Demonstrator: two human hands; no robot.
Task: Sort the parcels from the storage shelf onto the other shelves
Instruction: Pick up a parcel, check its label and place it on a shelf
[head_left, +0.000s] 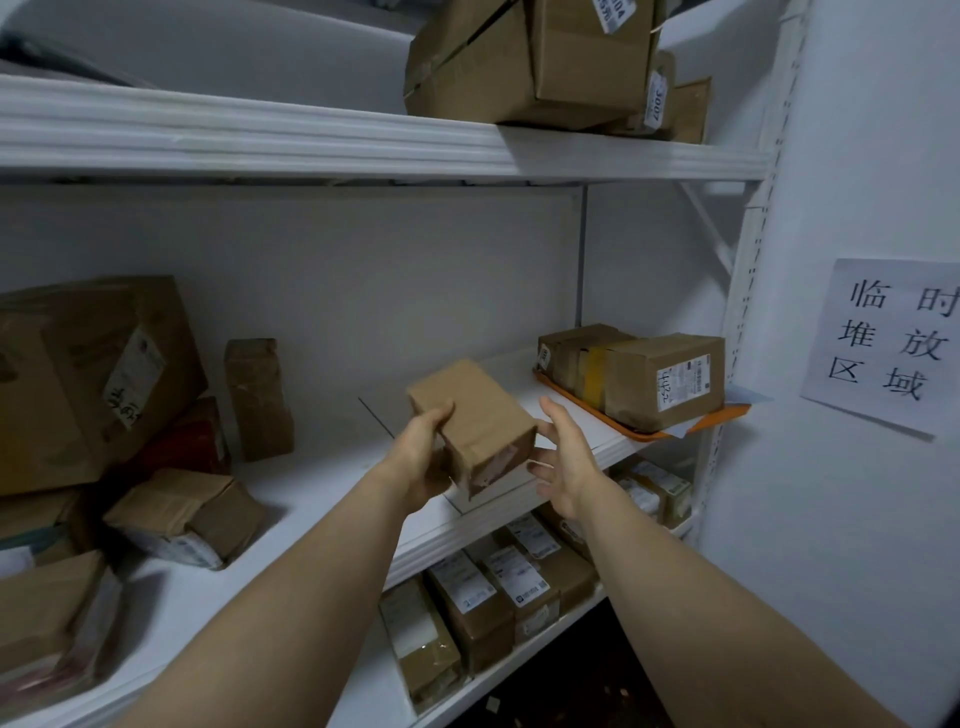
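Holding a small brown parcel (475, 415) above the middle shelf (322, 483), the left hand (423, 457) grips its left side with curled fingers (439, 415) while the right hand (563, 457), fingers spread wide, hovers just right of it; gripping both sides should steady it.

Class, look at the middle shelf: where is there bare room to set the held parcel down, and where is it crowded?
Bare: the middle shelf between the upright parcel and the orange tray, under the held parcel. Crowded: the box pile at its left end, the tray, the lower shelf.
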